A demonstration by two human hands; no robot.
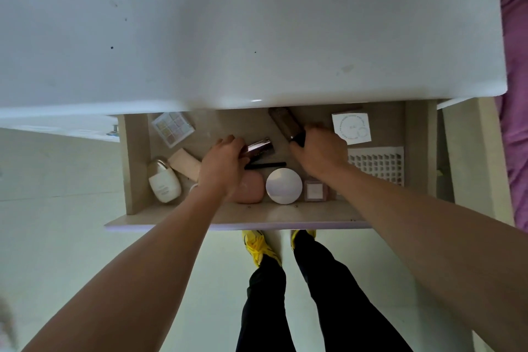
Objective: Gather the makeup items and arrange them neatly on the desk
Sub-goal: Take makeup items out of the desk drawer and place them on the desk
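- Head view: both hands reach into the open drawer (134, 157) under the white desk (257, 23).
- The left hand (225, 164) curls round one end of a shiny brown case (260, 148), just above a black pencil (267, 165).
- The right hand (320, 153) grips the capped end of a dark bottle (283, 121), which lies slantwise at the drawer's back.
- A round compact (283, 186) lies between the forearms.

Desk (257, 23) overhangs the back of the crowded drawer (133, 168).
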